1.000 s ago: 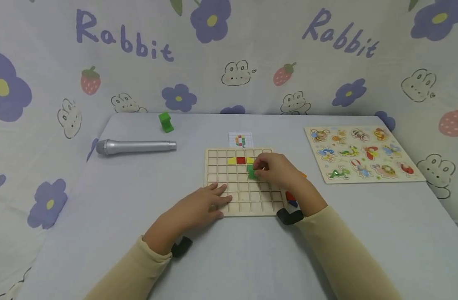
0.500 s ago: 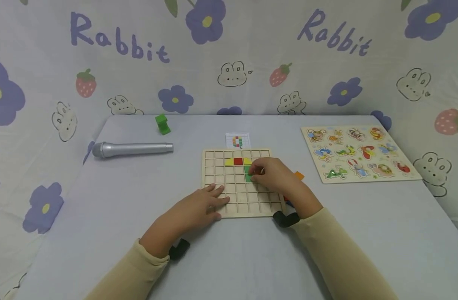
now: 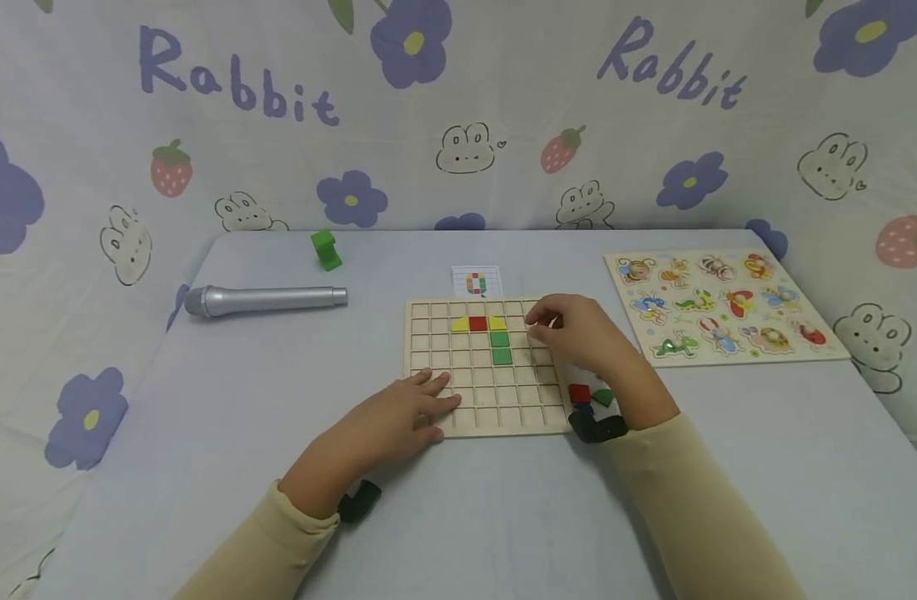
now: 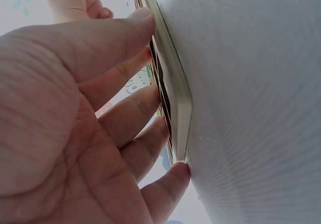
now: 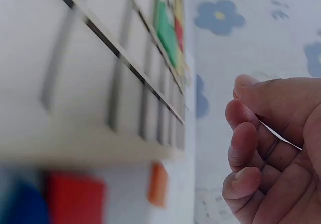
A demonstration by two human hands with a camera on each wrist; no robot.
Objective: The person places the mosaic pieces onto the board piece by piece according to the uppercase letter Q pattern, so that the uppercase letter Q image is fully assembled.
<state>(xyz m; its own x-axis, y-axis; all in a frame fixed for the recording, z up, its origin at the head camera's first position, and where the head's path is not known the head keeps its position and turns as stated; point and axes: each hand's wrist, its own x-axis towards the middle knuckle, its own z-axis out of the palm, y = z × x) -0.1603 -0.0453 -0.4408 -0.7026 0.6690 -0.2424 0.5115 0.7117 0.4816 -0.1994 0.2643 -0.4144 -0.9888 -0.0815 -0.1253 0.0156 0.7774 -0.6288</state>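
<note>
A wooden grid board lies flat on the table. In its squares sit a red tile between two yellow pieces, with two green squares in a column below the right one. My left hand rests its spread fingers on the board's near left corner; the left wrist view shows fingertips along the edge. Over the board's right side hovers my right hand, fingers loosely bent, nothing between thumb and fingertips in the right wrist view. Beside the board lie a red piece and a green piece.
Behind the board is a pattern card. A silver microphone and a green block stand at the left. An insect puzzle board lies back right. An orange piece shows past the board's edge in the right wrist view.
My right hand has let go of the lower green square and moved right and up, uncovering both green squares and the loose pieces. My left hand stays on the board.
</note>
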